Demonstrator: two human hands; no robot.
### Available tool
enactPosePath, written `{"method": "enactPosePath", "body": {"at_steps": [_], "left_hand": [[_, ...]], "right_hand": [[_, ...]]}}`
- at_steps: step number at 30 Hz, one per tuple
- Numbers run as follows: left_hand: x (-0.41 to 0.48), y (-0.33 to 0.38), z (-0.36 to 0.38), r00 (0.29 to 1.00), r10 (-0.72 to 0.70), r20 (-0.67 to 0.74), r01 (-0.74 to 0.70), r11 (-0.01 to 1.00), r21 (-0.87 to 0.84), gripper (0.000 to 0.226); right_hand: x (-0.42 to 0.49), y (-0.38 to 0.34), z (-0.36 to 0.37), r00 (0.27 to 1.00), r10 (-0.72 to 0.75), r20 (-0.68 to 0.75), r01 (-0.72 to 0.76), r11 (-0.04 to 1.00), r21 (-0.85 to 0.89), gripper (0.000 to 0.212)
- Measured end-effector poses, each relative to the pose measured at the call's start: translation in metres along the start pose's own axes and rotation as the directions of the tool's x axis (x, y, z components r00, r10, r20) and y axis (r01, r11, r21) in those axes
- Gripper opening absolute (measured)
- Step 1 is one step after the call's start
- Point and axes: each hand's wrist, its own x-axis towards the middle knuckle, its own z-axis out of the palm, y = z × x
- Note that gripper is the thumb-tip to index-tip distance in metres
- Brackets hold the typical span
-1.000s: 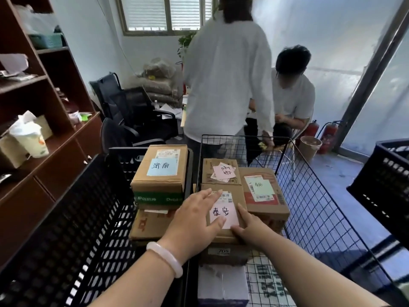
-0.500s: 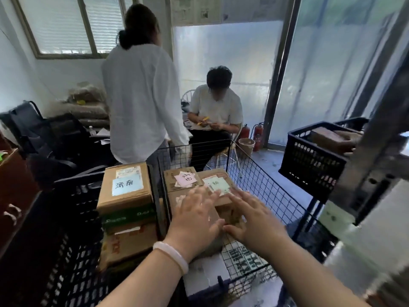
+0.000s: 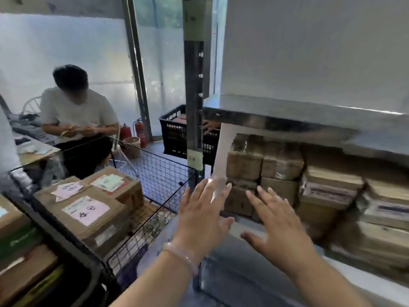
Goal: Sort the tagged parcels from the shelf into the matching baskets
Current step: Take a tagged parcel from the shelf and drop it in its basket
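Both my hands hang in the air with fingers spread, holding nothing, in front of the metal shelf (image 3: 287, 124). My left hand (image 3: 204, 214), with a pale bracelet at the wrist, is beside the shelf's dark post. My right hand (image 3: 273, 224) is just short of the stacked brown parcels (image 3: 263, 165) on the shelf. To the left stands a wire basket (image 3: 161, 171) with tagged boxes; the nearest box (image 3: 88, 214) carries a pink tag, and behind it lie a box with a pink tag (image 3: 66, 188) and one with a green tag (image 3: 110, 182).
A black crate (image 3: 174, 134) with parcels stands behind the post. A black plastic basket (image 3: 55, 238) with boxes sits at lower left. A seated person (image 3: 75, 111) works at a desk behind the wire basket. Fire extinguishers (image 3: 138, 131) and a bin stand by the door.
My view has swung right from the baskets to the shelf. Both hands have left the pink-tagged box in the wire basket and moved right, open, toward the shelf parcels.
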Motion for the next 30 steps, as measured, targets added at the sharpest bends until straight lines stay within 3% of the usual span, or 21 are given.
{"method": "enactPosePath", "body": {"at_steps": [6,14,23,30], "left_hand": [[0.014,0.115,0.019,0.952,0.303,0.037,-0.303,0.953,0.006,0.08],[0.003,0.273,0.034,0.851,0.525,0.001,-0.523,0.848,-0.091,0.078],[-0.032,0.493,0.071,0.774,0.633,0.004,-0.617,0.756,-0.217,0.08],[-0.046,0.61,0.098,0.77,0.636,0.059,-0.587,0.741,-0.327,0.073]], "right_hand": [[-0.096,0.085,-0.055,0.954,0.277,-0.119,-0.289,0.952,-0.102,0.088],[-0.203,0.174,-0.123,0.88,0.424,-0.215,-0.465,0.862,-0.201,0.093],[-0.357,0.301,-0.204,0.761,0.58,-0.29,-0.631,0.766,-0.125,0.085],[-0.442,0.383,-0.243,0.678,0.677,-0.288,-0.725,0.681,-0.105,0.083]]}}
